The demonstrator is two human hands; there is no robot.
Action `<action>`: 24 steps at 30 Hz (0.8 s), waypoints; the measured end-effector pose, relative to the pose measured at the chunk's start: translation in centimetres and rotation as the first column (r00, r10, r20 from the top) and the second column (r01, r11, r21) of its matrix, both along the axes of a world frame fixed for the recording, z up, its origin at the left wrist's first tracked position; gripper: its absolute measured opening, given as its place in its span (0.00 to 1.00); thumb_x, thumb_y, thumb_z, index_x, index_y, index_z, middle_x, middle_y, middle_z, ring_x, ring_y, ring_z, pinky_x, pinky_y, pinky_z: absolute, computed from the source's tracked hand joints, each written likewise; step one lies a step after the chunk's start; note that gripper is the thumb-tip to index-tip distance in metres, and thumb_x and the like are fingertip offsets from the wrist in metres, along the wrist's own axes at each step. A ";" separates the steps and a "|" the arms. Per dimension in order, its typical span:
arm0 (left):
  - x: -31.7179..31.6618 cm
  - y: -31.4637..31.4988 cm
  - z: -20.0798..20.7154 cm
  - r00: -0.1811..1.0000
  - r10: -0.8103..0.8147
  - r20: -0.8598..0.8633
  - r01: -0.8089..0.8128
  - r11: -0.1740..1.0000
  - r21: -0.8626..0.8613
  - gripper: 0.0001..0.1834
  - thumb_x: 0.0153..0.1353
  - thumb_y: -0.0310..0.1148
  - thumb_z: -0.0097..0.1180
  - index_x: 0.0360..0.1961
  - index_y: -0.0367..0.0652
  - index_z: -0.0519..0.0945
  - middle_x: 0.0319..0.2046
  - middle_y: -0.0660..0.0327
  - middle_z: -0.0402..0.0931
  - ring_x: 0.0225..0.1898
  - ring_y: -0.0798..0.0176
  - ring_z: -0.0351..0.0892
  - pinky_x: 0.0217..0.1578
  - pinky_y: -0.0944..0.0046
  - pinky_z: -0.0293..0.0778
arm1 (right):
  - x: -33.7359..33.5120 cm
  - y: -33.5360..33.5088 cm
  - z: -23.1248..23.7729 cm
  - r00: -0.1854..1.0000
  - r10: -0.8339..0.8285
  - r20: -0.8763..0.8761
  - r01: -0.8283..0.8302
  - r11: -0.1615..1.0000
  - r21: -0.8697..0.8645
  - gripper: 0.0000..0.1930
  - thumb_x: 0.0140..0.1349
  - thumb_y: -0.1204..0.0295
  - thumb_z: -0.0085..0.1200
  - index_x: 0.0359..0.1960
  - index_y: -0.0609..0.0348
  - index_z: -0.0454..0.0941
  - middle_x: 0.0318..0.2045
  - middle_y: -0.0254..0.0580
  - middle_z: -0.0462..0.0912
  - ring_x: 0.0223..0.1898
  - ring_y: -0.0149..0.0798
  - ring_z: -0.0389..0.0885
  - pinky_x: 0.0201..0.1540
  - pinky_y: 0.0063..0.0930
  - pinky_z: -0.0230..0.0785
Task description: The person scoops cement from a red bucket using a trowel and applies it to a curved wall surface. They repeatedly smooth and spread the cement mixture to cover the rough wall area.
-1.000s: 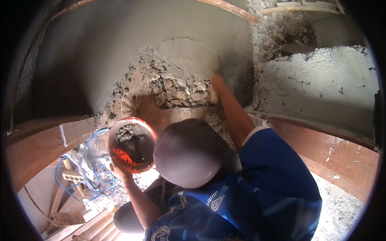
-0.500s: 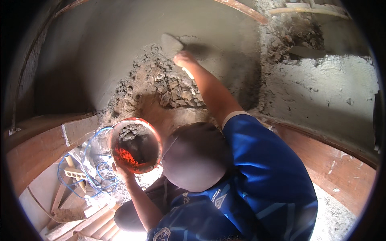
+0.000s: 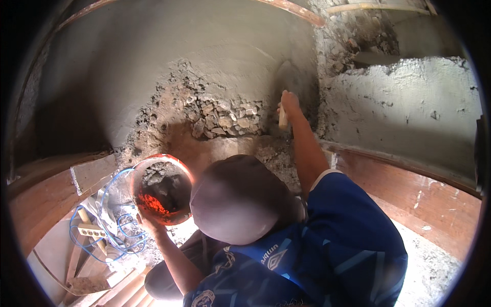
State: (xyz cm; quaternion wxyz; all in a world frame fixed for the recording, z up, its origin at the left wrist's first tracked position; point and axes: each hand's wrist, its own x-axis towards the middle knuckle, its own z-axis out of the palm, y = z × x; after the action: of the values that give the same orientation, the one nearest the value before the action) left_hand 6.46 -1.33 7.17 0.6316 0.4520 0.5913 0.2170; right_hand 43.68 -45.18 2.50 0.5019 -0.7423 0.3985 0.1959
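My right hand [image 3: 289,104] is closed round the pale wooden handle of a trowel [image 3: 283,121]. Its grey blade, partly lost in shadow, lies against the fresh grey plaster [image 3: 230,48], right of a patch of bare stones [image 3: 225,118]. My left hand [image 3: 150,221] grips the lower left side of an orange-red bucket [image 3: 166,219], its fingers partly hidden. Inside the bucket is wet grey mortar [image 3: 161,173], heaped toward the far side; sunlight brightens part of the inner wall.
Left of the bucket lie a looped blue cable [image 3: 125,230] and a pale power strip [image 3: 92,231]. Wooden boards [image 3: 43,210] border the left, and another board [image 3: 409,192] runs along the right. Lighter plaster [image 3: 399,107] covers the right wall section. A dark grey rounded shape [image 3: 238,199] blocks the middle.
My right hand has carried the trowel rightward and slightly down, from above the stones to the plaster's right part. My left hand stays on the bucket. The whole view has shifted slightly.
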 end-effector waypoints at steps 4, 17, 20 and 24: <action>-0.3 0.3 -0.1 0.999 0.036 -0.028 -0.034 0.998 0.051 0.18 0.61 0.42 0.53 0.40 0.35 0.74 0.37 0.56 0.74 0.37 0.57 0.76 0.36 0.56 0.75 | 3.0 -0.3 -1.3 0.990 0.136 -0.023 -0.138 0.984 -0.111 0.18 0.68 0.62 0.37 0.42 0.67 0.71 0.28 0.46 0.74 0.23 0.40 0.73 0.28 0.39 0.69; -0.1 0.6 -1.5 1.000 0.023 -0.015 -0.022 0.999 0.037 0.16 0.61 0.39 0.53 0.41 0.36 0.75 0.37 0.56 0.75 0.35 0.57 0.77 0.34 0.56 0.76 | 4.0 -2.7 -12.2 0.127 0.810 -0.573 -0.441 -0.471 -0.764 0.11 0.57 0.66 0.48 0.35 0.57 0.78 0.33 0.45 0.79 0.37 0.42 0.77 0.39 0.35 0.70; 0.4 0.0 -0.1 0.999 0.038 -0.003 -0.038 0.999 0.039 0.16 0.61 0.40 0.53 0.41 0.36 0.75 0.37 0.56 0.75 0.35 0.58 0.77 0.34 0.56 0.76 | 9.0 1.5 -3.9 0.750 0.602 -0.275 -0.640 0.553 -0.533 0.14 0.61 0.64 0.50 0.41 0.60 0.78 0.39 0.45 0.79 0.43 0.46 0.76 0.43 0.38 0.70; 0.5 0.3 -0.5 1.000 0.001 -0.012 0.000 0.999 0.054 0.17 0.62 0.41 0.53 0.41 0.36 0.75 0.36 0.58 0.75 0.35 0.60 0.76 0.35 0.59 0.75 | 8.9 5.2 -3.7 0.937 0.307 0.165 -0.297 0.951 -0.083 0.19 0.61 0.57 0.53 0.45 0.60 0.76 0.43 0.45 0.79 0.45 0.46 0.77 0.46 0.40 0.71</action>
State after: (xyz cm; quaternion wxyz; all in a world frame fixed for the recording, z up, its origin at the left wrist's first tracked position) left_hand 6.95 -1.01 6.63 0.6155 0.4701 0.5891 0.2303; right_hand 52.54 -39.95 -1.24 0.4776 -0.8230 0.2393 0.1931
